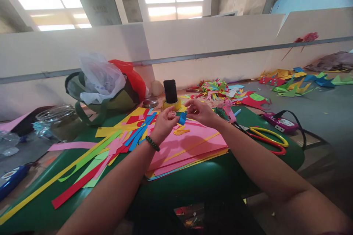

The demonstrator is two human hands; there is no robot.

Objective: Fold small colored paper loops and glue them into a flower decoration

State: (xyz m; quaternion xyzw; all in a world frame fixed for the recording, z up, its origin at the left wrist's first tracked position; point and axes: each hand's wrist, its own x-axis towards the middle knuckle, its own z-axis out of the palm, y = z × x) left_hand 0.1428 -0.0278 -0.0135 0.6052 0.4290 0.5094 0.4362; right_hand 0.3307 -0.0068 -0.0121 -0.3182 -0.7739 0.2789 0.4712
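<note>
My left hand (164,121) is closed around a small round roll of tape (172,113), held above a stack of pink paper sheets (190,147). A beaded bracelet (152,143) is on that wrist. My right hand (200,112) pinches a short blue paper strip (182,118) close to the roll. Small yellow paper scraps (181,131) lie on the pink stack just under my hands. Both hands meet over the green table (220,176).
Long coloured paper strips (91,161) spread to the left. Yellow-and-red scissors (266,139) and a purple device (280,123) with a black cable lie to the right. A phone (170,91) stands upright behind my hands, next to bags (104,80) and a colourful paper craft (216,89).
</note>
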